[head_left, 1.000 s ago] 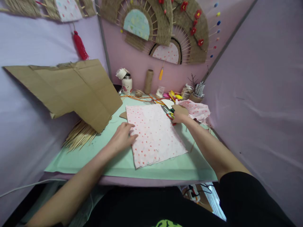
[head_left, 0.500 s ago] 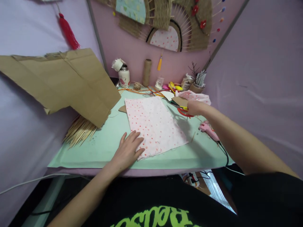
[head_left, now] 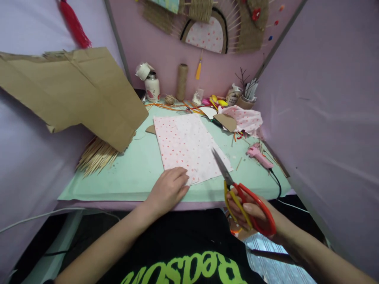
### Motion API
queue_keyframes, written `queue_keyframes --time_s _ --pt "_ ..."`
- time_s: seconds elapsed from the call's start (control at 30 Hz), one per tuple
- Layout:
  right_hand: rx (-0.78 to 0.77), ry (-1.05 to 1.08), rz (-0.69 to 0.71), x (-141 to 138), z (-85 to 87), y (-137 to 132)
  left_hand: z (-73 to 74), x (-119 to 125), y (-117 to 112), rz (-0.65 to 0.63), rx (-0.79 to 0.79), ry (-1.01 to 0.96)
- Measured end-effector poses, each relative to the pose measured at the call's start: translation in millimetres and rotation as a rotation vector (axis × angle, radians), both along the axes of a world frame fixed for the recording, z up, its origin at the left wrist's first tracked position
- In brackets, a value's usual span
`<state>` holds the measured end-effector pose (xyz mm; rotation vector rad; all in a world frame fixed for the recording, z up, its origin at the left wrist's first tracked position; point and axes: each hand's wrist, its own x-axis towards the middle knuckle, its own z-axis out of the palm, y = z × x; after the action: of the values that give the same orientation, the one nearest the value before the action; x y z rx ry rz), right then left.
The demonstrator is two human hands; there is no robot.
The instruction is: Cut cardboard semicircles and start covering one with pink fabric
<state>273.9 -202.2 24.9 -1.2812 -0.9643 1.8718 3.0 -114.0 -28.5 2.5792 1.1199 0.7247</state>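
A white-and-pink dotted cloth (head_left: 189,142) lies on the mint-green table cover. At its lower left corner is my left hand (head_left: 170,187), fingers together and bent over the near edge, thumb below; the corner is hidden under it. My right hand (head_left: 245,211) holds scissors (head_left: 229,177) with one red and one yellow handle, raised in front of the table's near edge. Their blades look closed and point up and away, over the cloth's right part. A piece of brown cardboard (head_left: 151,129) sticks out from under the cloth's left side.
Large cardboard (head_left: 89,94) leans at left above a bundle of thin sticks (head_left: 96,157). A pink glue gun (head_left: 259,156) with a black cord lies at right. Behind are crumpled dotted fabric (head_left: 248,120), a cardboard half-round (head_left: 226,121), a twine spool (head_left: 181,83) and a bottle (head_left: 152,87).
My right hand has lifted the scissors from the back right and brought them toward me. My left hand has gone from lying spread on the cloth to bent fingers at its near edge.
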Motion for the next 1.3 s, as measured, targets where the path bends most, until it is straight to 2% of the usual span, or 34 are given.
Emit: queue_keyframes --time_s 0.1,0.3,0.5,0.67,0.83,1.07,1.3 --pt "-0.089 0.163 0.06 -11.9 -1.7 -8.6 -4.1 13.7 -5.3 -0.051 -0.011 0.003" --pt "-0.253 0.046 0.138 -4.3 -2.8 -32.4 -5.9 28.6 -3.6 -0.034 0.038 0.066" --pt "-0.276 0.004 0.118 -3.1 -15.0 -44.5 -8.3 35.5 -1.9 -0.021 0.135 0.1" --pt "-0.266 -0.037 0.038 -18.2 -28.3 -40.7 -16.2 36.8 -1.3 0.018 0.242 -0.039" --pt "-0.222 -0.122 0.028 -36.9 -45.5 -30.8 -20.2 35.6 -1.4 0.014 0.261 -0.146" --pt "-0.195 -0.138 -0.058 -58.7 -47.2 -20.4 -20.6 35.3 -1.2 0.002 0.244 -0.163" --pt "-0.187 -0.151 -0.11 -63.5 -57.8 -21.7 -20.8 35.4 -1.6 0.002 0.232 -0.162"
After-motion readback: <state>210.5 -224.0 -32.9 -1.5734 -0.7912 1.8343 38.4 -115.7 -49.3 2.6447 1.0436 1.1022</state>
